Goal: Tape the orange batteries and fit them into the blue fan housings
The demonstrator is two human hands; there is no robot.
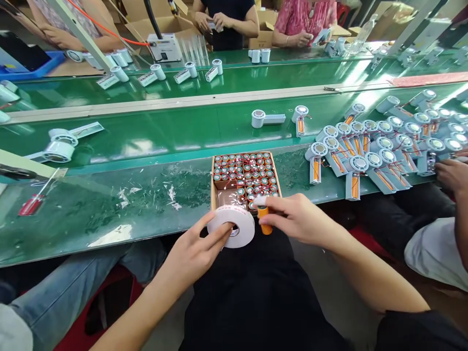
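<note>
Orange cylindrical battery cell [265, 224] and white tape roll [245, 225] held at the near side of a shallow brown cardboard box [225, 197]

Just in front of the box's near right corner, the right hand [302, 219] pinches the cell between thumb and fingers, slightly tilted. A white covering [260, 201] sits at a fingertip; whether tape or a finger cover, I cannot tell. At the box's near left corner, the left hand [197, 253] grips the roll, fingers at its hub hole and another along its outer edge.

Inside the box stand rows of green-topped cells [269, 173] with red wires across them; its near left part shows bare brown bottom. Right of the box, pale-blue plastic housings [373, 160] with round heads crowd the glossy green worktop [73, 204], orange showing in several handles. One co-worker's hand [452, 173] is beside them. Well left of the box lies a red-handled screwdriver [32, 204]. Beyond the box runs a long pale rail [214, 97].
</note>
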